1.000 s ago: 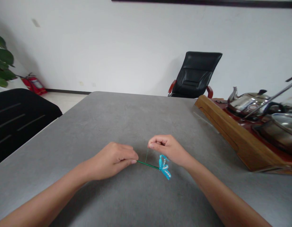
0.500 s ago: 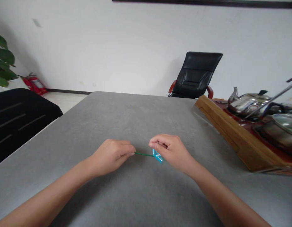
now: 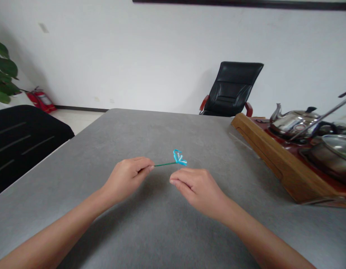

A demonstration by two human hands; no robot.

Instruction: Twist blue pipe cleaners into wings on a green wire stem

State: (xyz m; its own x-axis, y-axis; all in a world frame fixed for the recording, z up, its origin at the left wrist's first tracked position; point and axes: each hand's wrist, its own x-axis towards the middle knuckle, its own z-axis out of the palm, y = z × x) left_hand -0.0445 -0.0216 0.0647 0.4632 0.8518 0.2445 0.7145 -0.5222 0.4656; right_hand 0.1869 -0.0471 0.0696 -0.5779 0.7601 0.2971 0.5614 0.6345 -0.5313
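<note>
My left hand (image 3: 126, 178) pinches the end of a thin green wire stem (image 3: 165, 164) between thumb and fingers. At the stem's far end sits a small turquoise beaded flower (image 3: 179, 157) with looped petals, held up just above the grey tabletop (image 3: 150, 130). My right hand (image 3: 198, 192) rests just below the flower, apart from it, its fingers closed together and holding nothing.
A wooden tea tray (image 3: 282, 164) at the right edge of the table carries a steel kettle (image 3: 292, 123) and a metal pot (image 3: 332, 157). A black office chair (image 3: 231, 87) stands beyond the table, and another black chair (image 3: 24, 138) sits at left.
My right hand has let go of the flower and moved down and away from it. The flower now stands clear of both hands, with the stem still in my left hand.
</note>
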